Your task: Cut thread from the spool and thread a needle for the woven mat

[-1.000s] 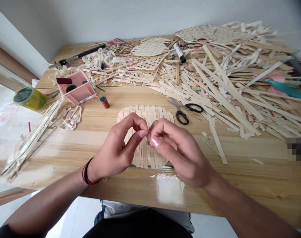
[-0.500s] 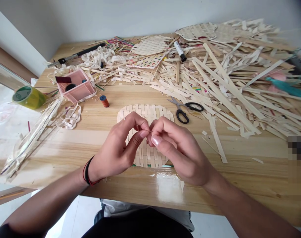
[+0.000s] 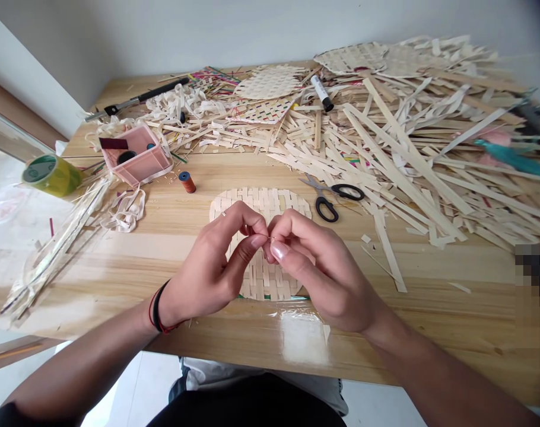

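Note:
My left hand [image 3: 214, 261] and my right hand [image 3: 327, 267] meet fingertip to fingertip above a woven mat of pale flat strips [image 3: 265, 279]. Thumb and forefinger of each are pinched together. A very fine, short line, a thread or a needle [image 3: 270, 238], spans the small gap between the two pinches; which of these it is cannot be told. The mat lies flat on the table with rounded corners, its middle partly hidden by my hands. A spool of orange-red thread [image 3: 187, 182] stands beyond my left hand. Black-handled scissors [image 3: 327, 207] lie spread beyond my right hand.
A pink box [image 3: 139, 163] and a yellow tape roll [image 3: 51, 175] stand at the left, near bundled strips [image 3: 60, 243]. Heaped loose strips [image 3: 399, 142] cover the back and right, with a glue stick [image 3: 321, 93] and a woven piece [image 3: 270, 82] among them.
Both hands stay almost where they were, still pinched together. The fine line between the fingertips shows slightly differently. The mat, scissors and spool have not moved on the table.

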`<state>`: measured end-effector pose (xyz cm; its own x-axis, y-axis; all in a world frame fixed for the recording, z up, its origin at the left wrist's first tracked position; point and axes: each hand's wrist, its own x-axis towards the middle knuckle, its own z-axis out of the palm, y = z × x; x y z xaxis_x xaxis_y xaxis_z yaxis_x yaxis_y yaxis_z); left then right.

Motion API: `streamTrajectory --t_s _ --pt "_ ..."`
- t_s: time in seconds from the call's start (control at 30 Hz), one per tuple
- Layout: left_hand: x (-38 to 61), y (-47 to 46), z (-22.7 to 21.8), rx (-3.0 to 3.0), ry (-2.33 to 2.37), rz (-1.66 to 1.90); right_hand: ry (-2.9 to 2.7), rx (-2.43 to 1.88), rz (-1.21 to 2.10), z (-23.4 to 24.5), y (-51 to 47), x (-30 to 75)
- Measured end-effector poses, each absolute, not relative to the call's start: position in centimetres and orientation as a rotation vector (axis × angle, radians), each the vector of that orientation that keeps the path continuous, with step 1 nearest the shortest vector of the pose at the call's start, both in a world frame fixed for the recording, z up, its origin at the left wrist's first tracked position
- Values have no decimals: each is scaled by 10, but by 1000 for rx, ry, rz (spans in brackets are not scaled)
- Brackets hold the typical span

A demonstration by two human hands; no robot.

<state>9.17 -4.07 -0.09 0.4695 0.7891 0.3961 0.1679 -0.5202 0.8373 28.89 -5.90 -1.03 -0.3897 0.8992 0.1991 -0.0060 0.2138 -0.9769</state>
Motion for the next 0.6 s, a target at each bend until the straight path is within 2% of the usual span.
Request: streamTrajectory --t_s 0.6 --pt "92 -41 -2 1990 788 1074 -1619 -892 1306 -9 -59 289"
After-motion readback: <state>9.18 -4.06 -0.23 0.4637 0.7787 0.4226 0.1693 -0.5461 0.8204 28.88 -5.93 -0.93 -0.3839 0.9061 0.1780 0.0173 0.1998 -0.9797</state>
